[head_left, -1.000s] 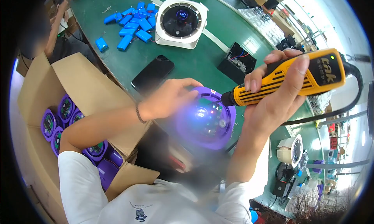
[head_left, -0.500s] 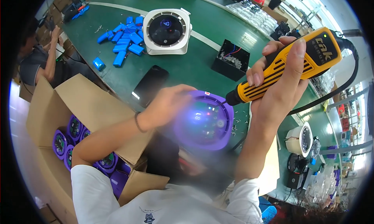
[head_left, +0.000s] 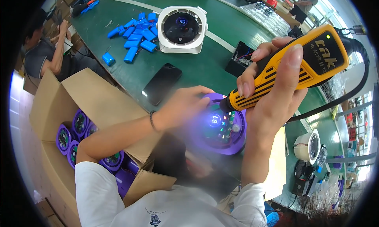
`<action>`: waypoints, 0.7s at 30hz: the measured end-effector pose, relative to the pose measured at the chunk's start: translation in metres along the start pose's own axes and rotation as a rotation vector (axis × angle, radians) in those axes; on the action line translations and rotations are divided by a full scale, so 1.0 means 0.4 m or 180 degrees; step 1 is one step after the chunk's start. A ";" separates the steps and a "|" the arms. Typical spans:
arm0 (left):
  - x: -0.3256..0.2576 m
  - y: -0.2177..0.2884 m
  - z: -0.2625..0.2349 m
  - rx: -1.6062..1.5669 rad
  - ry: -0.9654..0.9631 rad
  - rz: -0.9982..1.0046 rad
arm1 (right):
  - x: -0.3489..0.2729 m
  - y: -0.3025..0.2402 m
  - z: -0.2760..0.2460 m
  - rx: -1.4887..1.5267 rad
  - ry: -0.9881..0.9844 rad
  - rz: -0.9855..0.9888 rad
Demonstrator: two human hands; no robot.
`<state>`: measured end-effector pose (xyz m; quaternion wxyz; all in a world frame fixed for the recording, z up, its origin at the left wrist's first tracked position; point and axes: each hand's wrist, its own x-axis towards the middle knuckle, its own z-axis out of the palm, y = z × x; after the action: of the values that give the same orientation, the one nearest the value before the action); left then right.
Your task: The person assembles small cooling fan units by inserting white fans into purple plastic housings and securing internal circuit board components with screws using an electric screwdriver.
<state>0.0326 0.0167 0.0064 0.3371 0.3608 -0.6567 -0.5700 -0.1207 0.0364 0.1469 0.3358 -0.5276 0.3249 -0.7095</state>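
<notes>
My left hand (head_left: 182, 108) is closed on the left rim of a purple round housing (head_left: 235, 145). A circuit board with a glowing display and small coloured lights sits in the housing. Wrapped in my right hand (head_left: 272, 93) is a yellow and black electric screwdriver (head_left: 272, 77), its black cable trailing off to the right. Its nose hangs over the far part of the housing; the bit is blurred, and I cannot tell whether it touches a screw. Haze smears the lower left of the housing and my left fingertips.
On the left an open carton (head_left: 51, 164) holds several purple housings (head_left: 63, 138). Blue battery packs (head_left: 134, 37), a white device (head_left: 182, 49), a dark phone (head_left: 162, 84) and a black screw box (head_left: 237, 61) stand on the green table (head_left: 209, 75). A co-worker (head_left: 49, 53) sits at left.
The screwdriver's nose has shifted left over the housing and sits closer to its far rim. The whole view has slid, so table things appear farther right. My left hand still holds the housing.
</notes>
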 end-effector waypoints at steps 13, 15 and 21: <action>-0.005 0.021 0.004 -0.0079 -0.0047 -0.0017 | -0.004 0.016 -0.001 0.0064 -0.0025 -0.0147; -0.005 0.024 0.003 -0.0066 -0.0051 -0.0030 | -0.004 0.019 -0.001 0.0074 -0.0048 -0.0170; -0.006 0.029 0.007 -0.0141 0.0010 -0.0086 | -0.004 0.018 0.002 0.0121 -0.0031 -0.0082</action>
<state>0.0305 0.0211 0.0177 0.3383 0.3629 -0.6384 -0.5884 -0.1187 0.0337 0.1405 0.3381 -0.5287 0.3028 -0.7172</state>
